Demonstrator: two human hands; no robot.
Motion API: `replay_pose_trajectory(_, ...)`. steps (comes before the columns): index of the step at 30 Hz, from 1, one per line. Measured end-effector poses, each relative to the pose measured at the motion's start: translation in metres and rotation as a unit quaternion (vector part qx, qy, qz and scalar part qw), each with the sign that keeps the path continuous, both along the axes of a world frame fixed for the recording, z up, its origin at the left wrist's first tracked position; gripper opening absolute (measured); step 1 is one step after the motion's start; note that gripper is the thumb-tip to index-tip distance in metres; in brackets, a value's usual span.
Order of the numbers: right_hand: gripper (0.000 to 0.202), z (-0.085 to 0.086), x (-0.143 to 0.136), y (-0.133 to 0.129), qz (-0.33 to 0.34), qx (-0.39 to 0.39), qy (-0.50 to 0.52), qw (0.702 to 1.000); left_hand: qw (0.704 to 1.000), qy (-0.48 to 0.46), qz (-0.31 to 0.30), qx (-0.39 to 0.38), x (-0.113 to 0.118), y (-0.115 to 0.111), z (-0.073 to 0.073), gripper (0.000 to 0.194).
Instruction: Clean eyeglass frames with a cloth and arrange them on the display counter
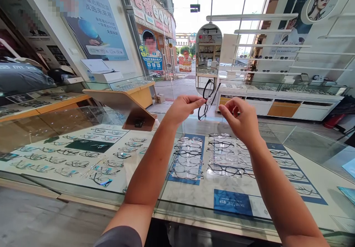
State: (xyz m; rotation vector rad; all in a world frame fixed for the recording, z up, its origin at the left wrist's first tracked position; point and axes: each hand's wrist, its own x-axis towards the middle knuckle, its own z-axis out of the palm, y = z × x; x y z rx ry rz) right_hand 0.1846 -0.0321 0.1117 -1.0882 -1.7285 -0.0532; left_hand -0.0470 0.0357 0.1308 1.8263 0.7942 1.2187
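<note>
My left hand [185, 108] pinches a pair of dark-rimmed eyeglasses [208, 89] near the bridge between thumb and fingers. The glasses are held up on end above the counter, one lens over the other, with a temple arm slanting off to the right. Just to their right is my right hand [240, 119], its fingers loosely curled and the thumb apart from them. It does not touch the glasses, and nothing shows in it. Below both hands, rows of eyeglasses [188, 153] lie inside the glass display case [188, 199].
A brown tilted panel [122, 104] stands on the counter at left. More frames [72, 152] fill the case's left side. An oval standing mirror [208, 58] rises beyond the counter. White shelves [266, 46] and a low cabinet [280, 102] line the right.
</note>
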Motion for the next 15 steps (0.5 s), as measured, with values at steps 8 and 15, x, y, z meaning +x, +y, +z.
replay_pose_trajectory(8, 0.047, -0.007, -0.015, 0.009, 0.233, -0.282, 0.089, 0.926, 0.970, -0.215, -0.102, -0.048, 0.023, -0.013, 0.001, 0.050)
replay_pose_trajectory(15, 0.049, -0.012, -0.019, 0.013, 0.321, -0.327, 0.256, 0.851, 0.956, -0.269, -0.108, -0.042, 0.030, -0.011, -0.001, 0.043)
